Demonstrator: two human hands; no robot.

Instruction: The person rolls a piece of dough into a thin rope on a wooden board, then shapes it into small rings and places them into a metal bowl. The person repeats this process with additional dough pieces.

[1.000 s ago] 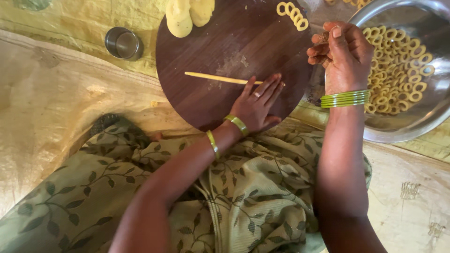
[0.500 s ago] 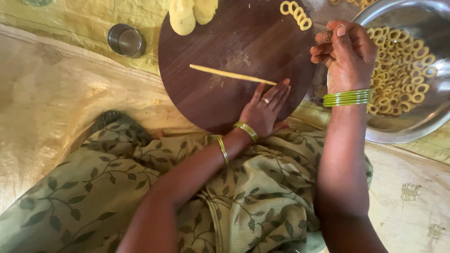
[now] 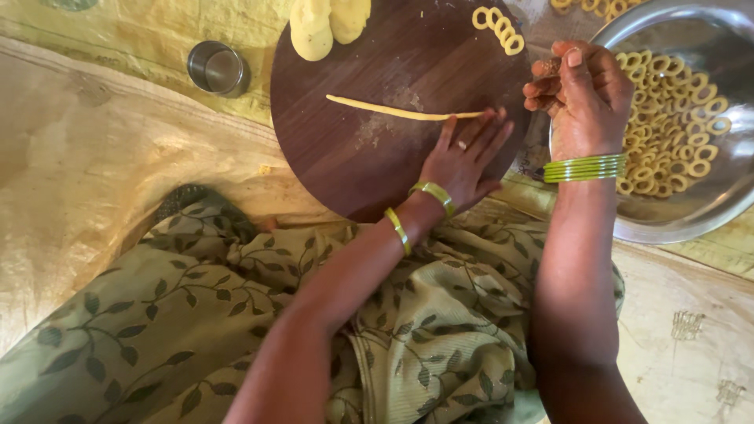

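Left hand (image 3: 463, 161) flat and open at the centre of the frame, palm down on the round dark wooden board (image 3: 353, 157), fingertips pressing the right end of a thin yellow dough rope (image 3: 400, 112) that lies across the board's middle. Right hand (image 3: 581, 98) at upper right, raised over the rim of the big steel bowl (image 3: 691, 212), fingers curled loosely together; whether anything is pinched inside, cannot tell. Bowl full of small yellow dough rings (image 3: 675, 118). A few more rings (image 3: 496, 28) at the board's top edge, beside two pale dough lumps (image 3: 326, 23). Small steel cup (image 3: 216, 69) at upper left on yellow sheeting. Green bangles (image 3: 585, 167) on the right wrist.
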